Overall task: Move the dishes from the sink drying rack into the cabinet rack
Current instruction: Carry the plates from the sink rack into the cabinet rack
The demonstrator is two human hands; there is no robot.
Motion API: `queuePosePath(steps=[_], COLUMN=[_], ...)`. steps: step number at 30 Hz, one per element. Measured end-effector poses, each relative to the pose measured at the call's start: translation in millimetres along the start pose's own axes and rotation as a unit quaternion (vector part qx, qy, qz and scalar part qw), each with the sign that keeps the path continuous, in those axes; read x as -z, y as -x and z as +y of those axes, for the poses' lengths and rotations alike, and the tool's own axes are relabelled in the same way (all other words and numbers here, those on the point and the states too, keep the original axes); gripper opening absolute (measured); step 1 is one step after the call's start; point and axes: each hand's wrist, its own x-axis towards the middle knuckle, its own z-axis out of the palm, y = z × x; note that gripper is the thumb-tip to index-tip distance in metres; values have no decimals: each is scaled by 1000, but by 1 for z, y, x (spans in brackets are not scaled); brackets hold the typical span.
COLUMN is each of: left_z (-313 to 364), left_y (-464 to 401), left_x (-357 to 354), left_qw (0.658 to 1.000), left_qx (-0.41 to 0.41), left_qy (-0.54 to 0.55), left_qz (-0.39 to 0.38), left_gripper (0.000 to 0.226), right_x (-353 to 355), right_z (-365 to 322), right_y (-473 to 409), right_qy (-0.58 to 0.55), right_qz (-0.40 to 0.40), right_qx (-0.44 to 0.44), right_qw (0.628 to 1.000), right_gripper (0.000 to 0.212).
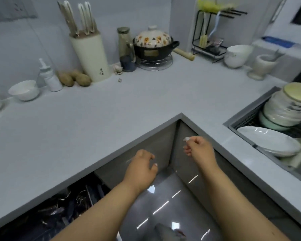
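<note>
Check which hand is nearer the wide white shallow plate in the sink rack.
Right. The right hand is over the cabinet corner, just left of the wide white shallow plate across the counter edge. The left hand is lower and farther left.

knife block [90, 56] back left on counter [111, 105] | pot [155, 46] right of it | dishes [283, 115] in rack far right

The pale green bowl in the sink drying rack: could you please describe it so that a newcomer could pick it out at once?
Look to the sink drying rack sunk into the counter at the far right. Behind the large white plate stands a tilted stack of white bowls. The pale green bowl lies at the bottom of that stack, the only mint-coloured dish there.
</note>
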Motion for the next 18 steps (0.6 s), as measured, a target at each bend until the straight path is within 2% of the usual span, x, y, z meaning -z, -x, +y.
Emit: queuePosePath(steps=[8,11,13,16,18], left_z=[96,125,140,158,168], left_y=[-59,-75,-85,-96,-101], left_x=[-78,-101,-115,-131,-140], left_qw=[983,976,971,969,970], left_qx=[-141,-176,-193,-200,-199], left_qy=[-58,-59,-58,-53,-48], left_qz=[-101,-117,-127,-133,-128], left_gripper=[49,50,50,53,60], right_x=[167,223,253,279,287], right_z=[23,34,41,47,49], right_y=[-57,-71,-82,-96,-100], right_qy=[8,101,192,399,434], right_qz=[207,250,250,184,134], right_qx=[-12,-13,6,-6,-20], right_qw=[978,963,949,898,891], right_gripper=[17,16,16,20,16])
